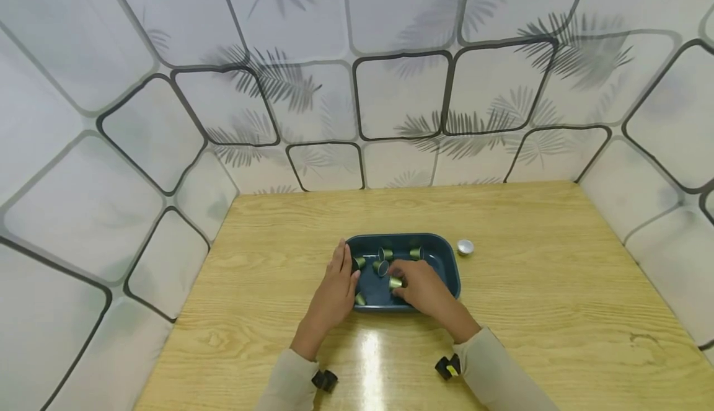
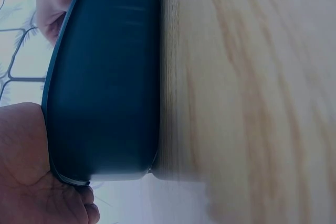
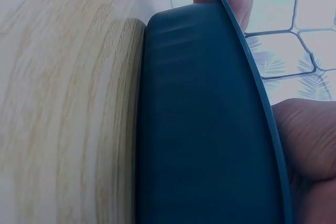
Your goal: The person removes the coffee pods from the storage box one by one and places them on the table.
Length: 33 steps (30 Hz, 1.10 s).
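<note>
A dark blue tray (image 1: 404,307) holds several small green coffee capsules, among them one capsule (image 1: 381,268) lying on its side near the middle. My left hand (image 1: 334,287) rests along the tray's left end with its fingers straight. Inside the tray, my right hand (image 1: 421,284) pinches a green capsule (image 1: 395,282) between thumb and fingers. Both wrist views show the tray's outer wall (image 2: 105,87), with part of the left hand (image 2: 23,166) at its rim. The right wrist view hides the pinched capsule behind that wall.
One capsule (image 1: 465,247) with a silver top stands on the wooden table (image 1: 530,287), just outside the tray's right end. Patterned fabric walls (image 1: 401,101) enclose the table at the back and both sides.
</note>
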### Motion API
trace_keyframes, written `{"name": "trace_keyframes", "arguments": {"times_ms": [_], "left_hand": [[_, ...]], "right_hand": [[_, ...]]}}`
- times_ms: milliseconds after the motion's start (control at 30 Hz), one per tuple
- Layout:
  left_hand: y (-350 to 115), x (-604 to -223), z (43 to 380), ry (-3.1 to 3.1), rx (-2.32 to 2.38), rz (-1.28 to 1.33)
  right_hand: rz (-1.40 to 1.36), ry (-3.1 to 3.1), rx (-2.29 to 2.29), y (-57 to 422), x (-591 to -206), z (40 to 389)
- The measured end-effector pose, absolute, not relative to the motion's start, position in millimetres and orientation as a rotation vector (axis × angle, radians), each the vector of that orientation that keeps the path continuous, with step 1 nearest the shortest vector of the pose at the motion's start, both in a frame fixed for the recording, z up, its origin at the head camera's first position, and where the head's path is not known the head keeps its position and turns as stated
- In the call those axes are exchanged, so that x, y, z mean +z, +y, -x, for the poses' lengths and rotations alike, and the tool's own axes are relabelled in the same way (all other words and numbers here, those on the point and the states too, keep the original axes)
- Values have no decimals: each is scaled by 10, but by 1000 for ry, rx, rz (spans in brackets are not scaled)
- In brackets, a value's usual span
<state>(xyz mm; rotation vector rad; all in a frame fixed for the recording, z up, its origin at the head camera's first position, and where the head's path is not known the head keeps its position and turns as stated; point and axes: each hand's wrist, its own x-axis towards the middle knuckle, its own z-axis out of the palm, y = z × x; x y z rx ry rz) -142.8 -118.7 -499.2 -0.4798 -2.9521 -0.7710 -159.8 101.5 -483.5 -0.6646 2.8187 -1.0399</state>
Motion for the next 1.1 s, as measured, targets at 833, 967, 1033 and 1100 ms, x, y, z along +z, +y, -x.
{"name": "trace_keyframes", "arguments": {"times_ms": [833,967,1033,1100], "left_hand": [[-1178,-4988,1423,-2947,-759,469],[-1178,-4984,1421,-2949,-751,468],[-1178,-4990,1424,-2952,-743,467],[-1176,-4992,1423,-2955,-741,468]], "right_hand": [[688,2866,-1136,1147,-4814,1568],[653,2845,-1209,1164,-4806,1539],[646,2828,-1252,1183,-4794,1511],[647,2812,-1300,1207,-4786,1482]]}}
